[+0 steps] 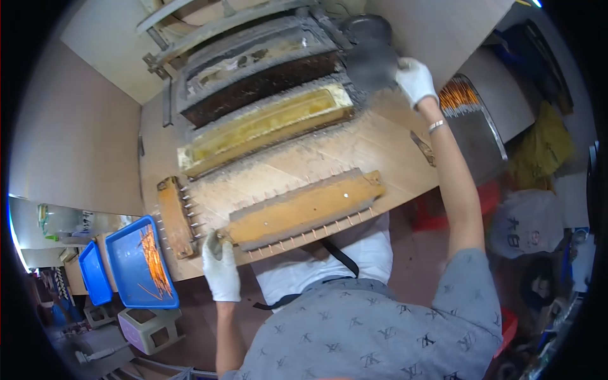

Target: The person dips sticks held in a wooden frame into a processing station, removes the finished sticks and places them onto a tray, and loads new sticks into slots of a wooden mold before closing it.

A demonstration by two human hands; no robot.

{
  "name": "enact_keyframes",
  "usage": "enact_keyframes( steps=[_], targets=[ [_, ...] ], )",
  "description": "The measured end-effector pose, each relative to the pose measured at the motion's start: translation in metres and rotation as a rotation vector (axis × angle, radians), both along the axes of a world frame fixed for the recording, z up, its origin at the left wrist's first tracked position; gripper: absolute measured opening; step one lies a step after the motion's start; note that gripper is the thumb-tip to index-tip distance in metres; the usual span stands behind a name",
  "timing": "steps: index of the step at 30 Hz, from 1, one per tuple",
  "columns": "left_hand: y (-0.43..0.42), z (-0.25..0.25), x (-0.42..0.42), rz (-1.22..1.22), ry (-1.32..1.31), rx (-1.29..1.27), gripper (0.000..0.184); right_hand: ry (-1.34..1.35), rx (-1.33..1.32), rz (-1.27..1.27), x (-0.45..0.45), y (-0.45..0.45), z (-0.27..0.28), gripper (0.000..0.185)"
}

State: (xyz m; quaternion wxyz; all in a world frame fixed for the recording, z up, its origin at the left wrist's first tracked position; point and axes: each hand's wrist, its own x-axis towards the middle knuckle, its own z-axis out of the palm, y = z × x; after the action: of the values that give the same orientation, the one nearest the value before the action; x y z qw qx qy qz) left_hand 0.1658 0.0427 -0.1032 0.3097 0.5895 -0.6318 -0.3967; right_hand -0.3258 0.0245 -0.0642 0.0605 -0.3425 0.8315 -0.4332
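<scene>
My left hand (220,269), in a white glove, is closed on the left end of a long wooden bar (304,209). Thin copper-coloured pins stick out along both long edges of this bar. At the upper right, my gloved right hand (416,82) is closed at the edge of a blurred dark grey flat piece (373,63); its exact kind cannot be made out. Beyond the bar lies a long yellowish trough (266,130). A shorter wooden bar with pins (176,218) rests left of the long one.
A dark, soot-covered long box (253,79) stands behind the trough. Blue trays (130,266) with copper-coloured wires (154,263) are at the left. A metal tray (472,139) with more wire pieces (459,95) sits at the right. Grey powder dusts the wooden table (386,139).
</scene>
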Motion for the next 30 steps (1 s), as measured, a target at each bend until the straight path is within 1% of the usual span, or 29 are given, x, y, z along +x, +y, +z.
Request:
enact_keyframes(
  steps=[1, 2, 4, 5, 6, 7, 9, 10, 11, 12, 13, 14, 15, 16, 17, 19, 21, 22, 23, 25, 26, 27, 29, 30],
  targets=[
    [0.002, 0.001, 0.002, -0.025, 0.073, 0.038, 0.043, 0.009, 0.051, 0.002, 0.003, 0.016, -0.009, 0.037],
    [0.001, 0.003, 0.003, -0.051, 0.090, 0.077, 0.046, 0.017, 0.099, 0.007, 0.004, 0.028, -0.024, 0.038],
    [-0.004, 0.008, 0.005, -0.091, 0.010, 0.106, 0.048, 0.013, 0.035, 0.015, 0.004, 0.038, -0.053, 0.036],
    [-0.010, 0.004, 0.008, -0.109, 0.028, 0.104, 0.050, -0.018, 0.021, 0.002, 0.004, 0.039, -0.062, 0.035],
    [-0.017, 0.004, 0.010, -0.158, -0.085, 0.077, 0.051, 0.027, 0.100, 0.008, 0.007, 0.038, -0.065, 0.036],
    [-0.022, -0.001, 0.010, -0.144, -0.016, 0.104, 0.050, 0.022, 0.111, 0.023, 0.006, 0.041, -0.065, 0.036],
    [-0.028, 0.006, 0.002, -0.146, -0.140, 0.140, 0.048, 0.608, 0.222, 0.214, 0.011, 0.041, -0.064, 0.035],
    [-0.028, 0.016, -0.004, -0.163, -0.221, 0.141, 0.047, 0.508, 0.330, 0.181, 0.028, 0.045, -0.048, 0.033],
    [-0.030, 0.008, 0.004, -0.216, -0.313, 0.032, 0.047, 0.357, 0.370, 0.209, 0.053, 0.052, -0.024, 0.031],
    [-0.030, -0.001, 0.009, -0.173, -0.231, 0.028, 0.048, 0.221, 0.400, 0.223, 0.072, 0.060, -0.007, 0.029],
    [-0.031, 0.000, 0.009, -0.115, -0.169, 0.113, 0.049, 0.354, 0.153, 0.219, 0.075, 0.075, -0.034, 0.030],
    [-0.031, 0.000, 0.007, -0.060, -0.096, 0.195, 0.049, 0.278, 0.158, 0.329, 0.085, 0.092, -0.041, 0.033],
    [-0.033, -0.011, 0.014, -0.041, 0.014, 0.212, 0.048, 0.098, 0.258, 0.405, 0.106, 0.107, -0.032, 0.034],
    [-0.033, -0.012, 0.011, -0.011, 0.030, 0.222, 0.047, -0.037, 0.404, 0.407, 0.123, 0.115, -0.031, 0.029],
    [-0.033, -0.010, 0.009, 0.017, 0.037, 0.231, 0.047, 0.137, 0.224, 0.479, 0.133, 0.120, -0.045, 0.028],
    [-0.035, 0.000, 0.001, 0.035, -0.008, 0.270, 0.047, 0.153, 0.256, 0.384, 0.151, 0.121, -0.041, 0.030],
    [-0.038, 0.009, -0.011, 0.060, -0.051, 0.310, 0.051, 0.191, 0.228, 0.375, 0.151, 0.122, -0.045, 0.031],
    [-0.040, 0.008, -0.011, 0.107, 0.024, 0.381, 0.053, 0.069, 0.225, 0.371, 0.149, 0.121, -0.043, 0.031],
    [-0.041, 0.011, -0.013, 0.111, 0.018, 0.387, 0.053, -0.058, 0.224, 0.366, 0.148, 0.121, -0.043, 0.032],
    [-0.038, 0.020, -0.015, 0.087, 0.067, 0.518, 0.051, -0.094, 0.152, 0.347, 0.141, 0.122, -0.048, 0.029],
    [-0.042, 0.012, -0.006, 0.077, 0.065, 0.568, 0.048, -0.159, 0.203, 0.336, 0.133, 0.125, -0.056, 0.029],
    [-0.040, 0.020, -0.009, 0.109, 0.242, 0.621, 0.035, -0.183, 0.160, 0.358, 0.132, 0.125, -0.058, 0.031],
    [-0.052, 0.015, 0.013, -0.109, 0.291, 0.708, 0.021, -0.502, 0.208, 0.268, 0.139, 0.120, -0.041, 0.032],
    [-0.049, 0.033, 0.004, -0.035, 0.341, 0.809, 0.018, -0.540, 0.201, 0.262, 0.137, 0.120, -0.041, 0.032]
  ],
)
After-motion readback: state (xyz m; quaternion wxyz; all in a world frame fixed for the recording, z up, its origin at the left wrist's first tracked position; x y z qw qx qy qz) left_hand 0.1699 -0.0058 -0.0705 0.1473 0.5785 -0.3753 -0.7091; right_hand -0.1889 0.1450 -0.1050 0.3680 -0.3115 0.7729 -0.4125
